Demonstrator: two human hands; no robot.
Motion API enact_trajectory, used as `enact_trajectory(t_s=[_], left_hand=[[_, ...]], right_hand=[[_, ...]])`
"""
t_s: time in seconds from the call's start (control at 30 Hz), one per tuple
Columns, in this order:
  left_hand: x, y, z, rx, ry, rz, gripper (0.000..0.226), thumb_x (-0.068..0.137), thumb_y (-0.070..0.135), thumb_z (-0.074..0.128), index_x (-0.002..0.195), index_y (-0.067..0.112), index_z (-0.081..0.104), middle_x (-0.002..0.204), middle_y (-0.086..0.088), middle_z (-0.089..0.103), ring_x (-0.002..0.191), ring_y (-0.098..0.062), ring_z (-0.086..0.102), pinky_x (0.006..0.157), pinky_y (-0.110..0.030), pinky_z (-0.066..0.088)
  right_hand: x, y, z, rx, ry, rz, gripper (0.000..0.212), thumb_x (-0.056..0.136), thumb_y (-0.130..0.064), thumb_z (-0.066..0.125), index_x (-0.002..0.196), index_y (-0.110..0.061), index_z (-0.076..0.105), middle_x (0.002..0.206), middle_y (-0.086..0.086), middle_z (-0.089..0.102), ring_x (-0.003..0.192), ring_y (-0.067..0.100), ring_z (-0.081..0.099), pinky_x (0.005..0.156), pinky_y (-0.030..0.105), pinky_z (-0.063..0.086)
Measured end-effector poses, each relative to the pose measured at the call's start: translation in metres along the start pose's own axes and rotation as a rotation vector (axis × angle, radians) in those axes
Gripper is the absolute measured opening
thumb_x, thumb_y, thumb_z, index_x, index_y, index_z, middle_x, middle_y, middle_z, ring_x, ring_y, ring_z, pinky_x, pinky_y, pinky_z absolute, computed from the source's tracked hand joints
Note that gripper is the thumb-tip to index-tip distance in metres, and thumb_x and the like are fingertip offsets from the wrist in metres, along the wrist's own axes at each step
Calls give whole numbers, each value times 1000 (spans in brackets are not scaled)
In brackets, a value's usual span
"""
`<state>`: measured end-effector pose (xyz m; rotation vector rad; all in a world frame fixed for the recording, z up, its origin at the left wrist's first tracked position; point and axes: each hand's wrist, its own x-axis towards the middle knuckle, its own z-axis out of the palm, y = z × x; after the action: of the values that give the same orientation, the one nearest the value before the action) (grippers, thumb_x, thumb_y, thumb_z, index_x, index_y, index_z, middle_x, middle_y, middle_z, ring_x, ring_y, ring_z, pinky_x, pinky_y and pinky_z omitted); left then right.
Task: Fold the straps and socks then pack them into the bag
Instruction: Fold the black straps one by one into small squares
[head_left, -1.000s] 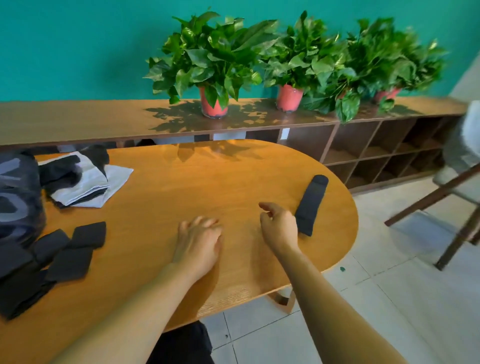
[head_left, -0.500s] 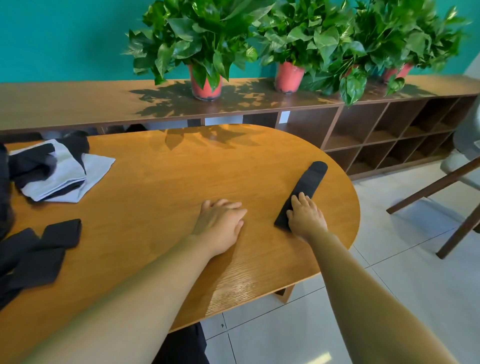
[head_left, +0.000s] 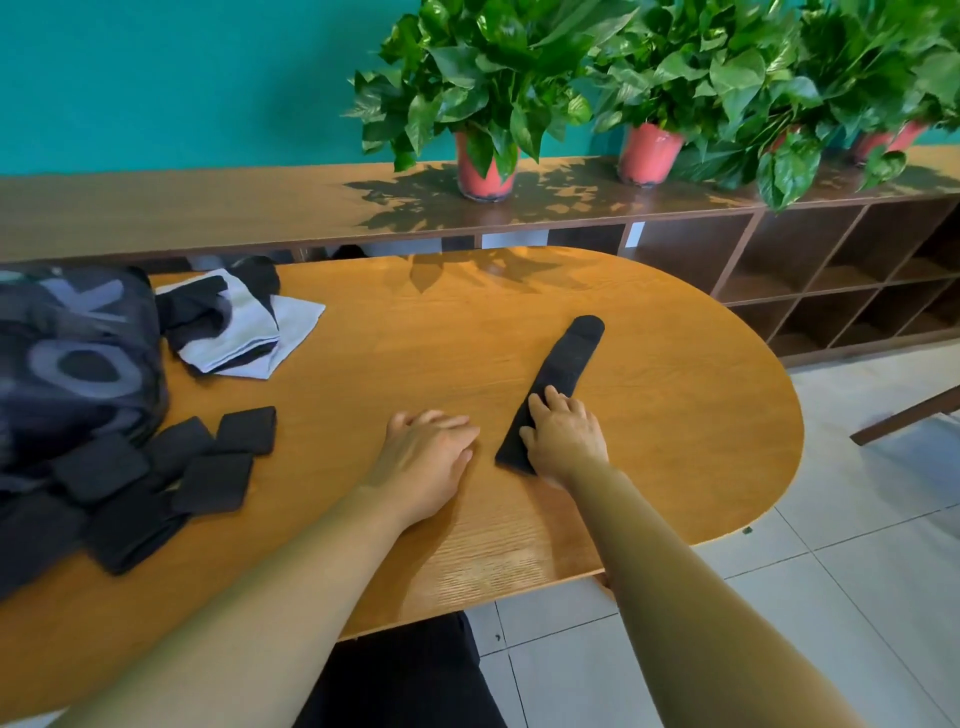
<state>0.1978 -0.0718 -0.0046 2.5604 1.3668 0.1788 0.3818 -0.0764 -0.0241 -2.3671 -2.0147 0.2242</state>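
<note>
Sock, long, black and unfolded, lies flat on the wooden tabletop, well to the right of the bag. My right grip rests on its near end, fingers laid flat, holding nothing. My left grip lies flat and empty, nearer the bag. Touching the bag sits a heap of folded black pieces. I judge the folding partly done: this sock is not yet folded, and I cannot see inside the bag to tell whether anything is packed.
</note>
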Motion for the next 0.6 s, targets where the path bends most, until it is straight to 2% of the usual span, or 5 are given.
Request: enact_trajectory(t_s=[0.3, 0.5, 0.6], left_hand=[[-68, -61, -14, 15, 48, -92, 38, 103, 28, 38, 140, 31, 45, 151, 10, 38, 140, -16, 28, 112, -40, 18], [-96, -81, -18, 27, 112, -95, 35, 102, 30, 39, 135, 29, 53, 146, 11, 44, 136, -16, 33, 105, -37, 22], [-99, -84, -19, -6, 154, -76, 37, 102, 33, 40, 137, 30, 51, 144, 10, 47, 135, -15, 35, 105, -37, 23]], right_hand=[[-23, -96, 9, 25, -47, -213, 52, 100, -38, 36, 148, -20, 25, 158, 4, 14, 140, 27, 20, 112, 38, 22], [-41, -134, 12, 37, -77, -329, 51, 100, -36, 38, 147, -21, 27, 158, 2, 15, 140, 28, 19, 112, 39, 21], [-46, -141, 7, 257, -56, -367, 48, 98, -30, 43, 145, -20, 35, 154, 3, 28, 139, 26, 26, 110, 37, 23]])
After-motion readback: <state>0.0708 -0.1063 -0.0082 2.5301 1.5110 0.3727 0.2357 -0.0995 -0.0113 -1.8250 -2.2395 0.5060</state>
